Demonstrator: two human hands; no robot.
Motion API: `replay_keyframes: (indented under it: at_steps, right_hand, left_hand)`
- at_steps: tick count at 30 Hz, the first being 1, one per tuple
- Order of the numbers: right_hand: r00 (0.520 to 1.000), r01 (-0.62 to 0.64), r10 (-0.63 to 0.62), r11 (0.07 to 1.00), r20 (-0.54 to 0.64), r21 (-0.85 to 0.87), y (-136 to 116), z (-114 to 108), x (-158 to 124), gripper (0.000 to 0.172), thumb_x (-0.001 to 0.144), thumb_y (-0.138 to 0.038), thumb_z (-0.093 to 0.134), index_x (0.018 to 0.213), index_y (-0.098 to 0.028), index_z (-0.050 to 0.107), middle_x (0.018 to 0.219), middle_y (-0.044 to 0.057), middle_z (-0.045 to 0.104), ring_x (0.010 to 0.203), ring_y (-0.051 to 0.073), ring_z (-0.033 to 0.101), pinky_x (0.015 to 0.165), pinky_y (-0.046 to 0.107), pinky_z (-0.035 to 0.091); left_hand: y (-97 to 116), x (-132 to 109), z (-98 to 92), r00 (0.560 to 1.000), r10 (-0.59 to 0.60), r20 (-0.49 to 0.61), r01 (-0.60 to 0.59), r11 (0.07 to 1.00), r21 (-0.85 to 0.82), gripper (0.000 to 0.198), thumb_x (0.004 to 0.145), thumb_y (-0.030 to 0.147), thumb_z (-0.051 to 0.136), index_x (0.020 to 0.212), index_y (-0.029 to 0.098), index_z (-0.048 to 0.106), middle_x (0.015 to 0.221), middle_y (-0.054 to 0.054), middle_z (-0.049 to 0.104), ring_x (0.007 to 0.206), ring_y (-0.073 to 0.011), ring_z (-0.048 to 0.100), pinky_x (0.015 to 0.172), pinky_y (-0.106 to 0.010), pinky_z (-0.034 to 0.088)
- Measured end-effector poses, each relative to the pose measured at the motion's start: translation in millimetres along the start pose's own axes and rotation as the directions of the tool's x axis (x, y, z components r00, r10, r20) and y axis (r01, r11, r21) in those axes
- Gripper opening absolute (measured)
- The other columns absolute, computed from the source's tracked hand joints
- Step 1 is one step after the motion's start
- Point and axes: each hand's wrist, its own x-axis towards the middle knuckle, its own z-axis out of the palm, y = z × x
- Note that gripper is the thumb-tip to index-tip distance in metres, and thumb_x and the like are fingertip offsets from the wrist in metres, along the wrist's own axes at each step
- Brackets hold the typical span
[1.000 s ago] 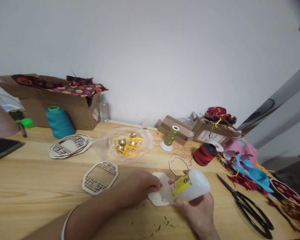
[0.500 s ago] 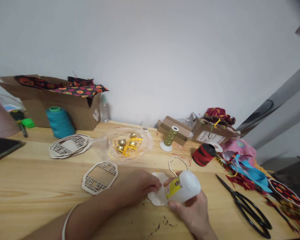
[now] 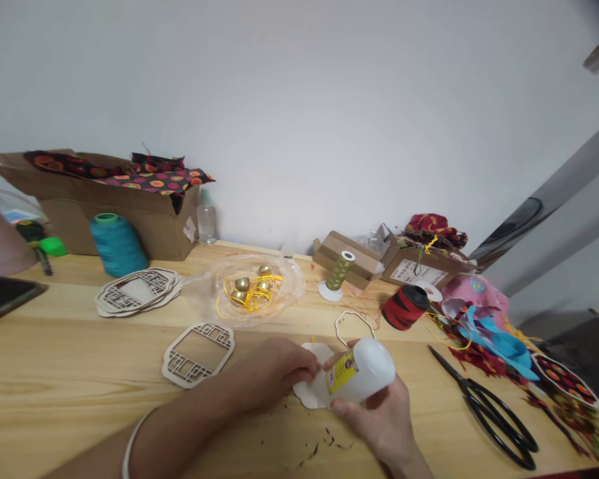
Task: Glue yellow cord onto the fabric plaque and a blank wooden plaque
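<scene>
My right hand (image 3: 382, 422) is wrapped round a white glue bottle (image 3: 362, 369) with a yellow label, tipped so its nozzle end points left and down over a pale scalloped piece (image 3: 312, 396). A small yellow loop shows at that piece's top edge. My left hand (image 3: 284, 372) has its fingers closed and pinched at the piece's surface by the bottle's tip; what they hold, if anything, is hidden. Left of it lies a wooden lattice frame (image 3: 198, 382). Just behind the bottle rests a thin scalloped outline ring (image 3: 337, 332).
Black scissors (image 3: 484, 406) lie at right beside fabric scraps (image 3: 504, 346). Behind stand a red-and-black spool (image 3: 404, 307), a green ribbon spool (image 3: 340, 271), a plastic bag (image 3: 294, 293) with brass bells, stacked lattice frames (image 3: 137, 293), a teal thread cone (image 3: 117, 246) and a cardboard box (image 3: 130, 223).
The whole view has shifted slightly. Both hands keep nearly the same pose, with the glue bottle still tipped over the pale piece.
</scene>
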Motion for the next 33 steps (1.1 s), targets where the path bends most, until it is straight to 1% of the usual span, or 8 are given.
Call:
replay_keyframes:
  at_steps: [15,20,25,27,29,31,32,33]
  right_hand:
    - [1.000,0.013,-0.012,0.998,0.022,-0.057,11,-8,1,0.051,0.052,-0.044,0.077,0.093,-0.019,0.060,0.086,0.008,0.067,0.079,0.025,0.063,0.069,0.037,0.051]
    - [0.999,0.011,-0.010,1.000,0.049,-0.026,10,-9,1,0.053,0.050,-0.040,0.079,0.095,-0.019,0.060,0.088,0.009,0.068,0.081,0.026,0.063,0.070,0.038,0.051]
    - [0.997,-0.056,0.054,0.998,0.048,0.042,10,-7,1,0.052,0.049,-0.034,0.080,0.094,-0.018,0.060,0.087,0.008,0.068,0.079,0.025,0.063,0.069,0.036,0.052]
    - [0.996,-0.094,0.094,0.990,0.004,0.101,5,-5,3,0.050,0.047,-0.029,0.082,0.091,-0.018,0.061,0.085,0.006,0.069,0.078,0.023,0.064,0.068,0.033,0.053]
    - [0.984,-0.103,0.135,0.964,-0.119,0.244,-5,-5,7,0.046,0.048,-0.026,0.082,0.088,-0.018,0.062,0.080,0.003,0.070,0.074,0.019,0.066,0.066,0.028,0.054]
    - [0.943,-0.085,0.224,0.877,-0.246,0.473,-18,-10,11,0.043,0.050,-0.031,0.082,0.086,-0.019,0.061,0.075,0.000,0.070,0.070,0.015,0.066,0.065,0.022,0.054]
    - [0.918,-0.089,0.294,0.808,-0.267,0.583,-25,-15,11,0.043,0.051,-0.035,0.081,0.085,-0.020,0.061,0.074,-0.001,0.070,0.068,0.013,0.066,0.063,0.019,0.054]
    - [0.893,-0.118,0.374,0.730,-0.249,0.673,-30,-22,11,0.042,0.052,-0.038,0.080,0.085,-0.020,0.061,0.074,-0.001,0.070,0.066,0.012,0.066,0.060,0.017,0.054]
  left_hand:
    - [-2,0,1.1,1.000,-0.005,-0.009,0.005,1.000,0.017,0.020,0.085,0.022,0.046,0.070,0.020,0.059,0.067,0.004,0.059,0.062,-0.0117,0.053,0.057,-0.020,0.034]
    - [0,-1,0.2,1.000,0.002,-0.010,-0.002,1.000,0.011,0.017,0.085,0.021,0.048,0.072,0.020,0.060,0.070,0.004,0.062,0.064,-0.0116,0.054,0.058,-0.019,0.035]
    - [0,0,0.6,1.000,0.002,-0.013,-0.001,1.000,0.007,0.020,0.085,0.022,0.047,0.072,0.020,0.062,0.069,0.003,0.064,0.063,-0.0121,0.056,0.058,-0.019,0.037]
    - [-2,-1,1.9,1.000,-0.003,-0.019,0.003,1.000,0.004,0.020,0.085,0.023,0.046,0.077,0.022,0.064,0.073,0.003,0.066,0.066,-0.0132,0.058,0.061,-0.020,0.039]
    - [-5,-1,3.6,0.999,-0.010,-0.037,0.010,1.000,0.002,0.019,0.085,0.023,0.046,0.084,0.023,0.065,0.081,0.002,0.068,0.072,-0.0148,0.060,0.065,-0.022,0.040]
    - [-8,-2,5.0,0.998,-0.016,-0.057,0.016,1.000,0.001,0.019,0.085,0.024,0.046,0.090,0.025,0.065,0.088,0.001,0.069,0.079,-0.0163,0.062,0.069,-0.023,0.042]
    - [-9,-2,5.6,0.998,-0.017,-0.063,0.017,1.000,0.001,0.020,0.085,0.024,0.046,0.092,0.025,0.065,0.090,0.000,0.069,0.081,-0.0167,0.062,0.070,-0.024,0.042]
    - [-11,-2,6.1,0.998,-0.017,-0.068,0.017,1.000,0.001,0.021,0.085,0.024,0.046,0.093,0.025,0.065,0.092,0.000,0.069,0.083,-0.0170,0.062,0.071,-0.024,0.043]
